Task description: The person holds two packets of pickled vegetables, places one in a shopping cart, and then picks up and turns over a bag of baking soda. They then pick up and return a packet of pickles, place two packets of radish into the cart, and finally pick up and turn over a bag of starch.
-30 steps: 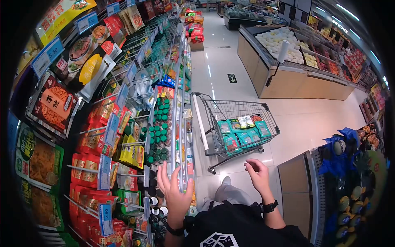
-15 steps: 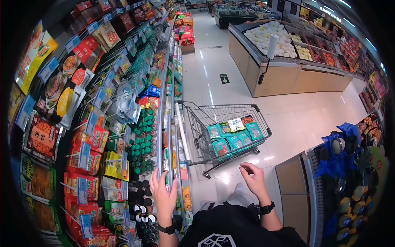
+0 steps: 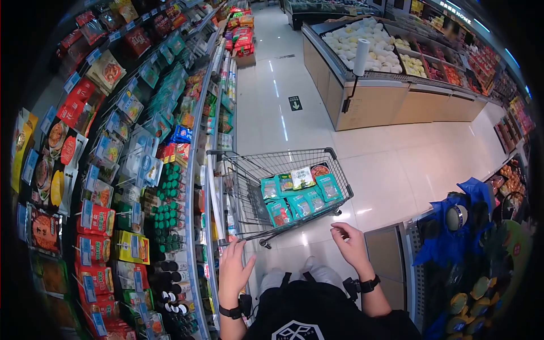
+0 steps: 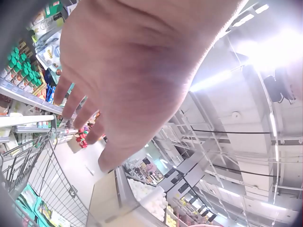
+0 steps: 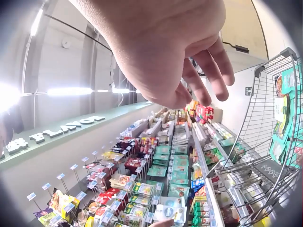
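Observation:
A wire shopping cart [image 3: 283, 192] stands just ahead of the person, its white handle bar [image 3: 215, 198] on the left side. In its basket lie several teal packets [image 3: 277, 211], a white-and-green packet [image 3: 302, 178] and a round red-topped pack [image 3: 320, 170]. The left hand [image 3: 233, 271] is held up below the handle's near end, fingers extended; whether it touches the bar is unclear. In the left wrist view the left hand [image 4: 128, 80] has spread fingers and holds nothing. The right hand [image 3: 352, 245] hovers right of the cart, fingers loosely bent and empty, likewise the right hand [image 5: 175, 52] in the right wrist view.
Shelves of hanging packets [image 3: 95, 249] and green-capped jars [image 3: 169, 218] run along the left. A produce stand [image 3: 396, 107] is at the upper right, with a crate display wrapped in blue [image 3: 453, 226] at the lower right. Tiled floor [image 3: 374, 164] lies between them.
The cart appears further left and lower in the head view, closer to the left hand. The shelves have shifted left as the view turned. Both hands remain empty.

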